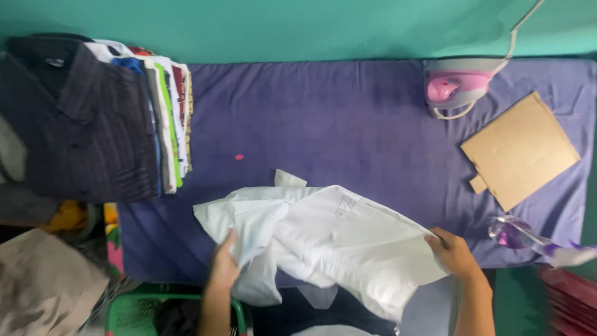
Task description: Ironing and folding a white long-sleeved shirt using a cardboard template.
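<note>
Purple cloth covered the table beside a teal wall; left hand and right hand pinched a white shirt, fingers closed on its fabric.

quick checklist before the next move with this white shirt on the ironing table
1. Both hands on the shirt: ok. The left hand grips the bunched left side and the right hand grips the right edge of the white shirt.
2. Shirt lying flat: not ok. It is crumpled and part hangs over the near edge of the purple cover.
3. Iron out of the way: ok. The pink iron sits at the far right, apart from the shirt.
4. Iron on or hot: cannot tell.
5. Cover free behind the shirt: ok, except a small pink speck.
6. Folded stack apart from the shirt: ok.
</note>
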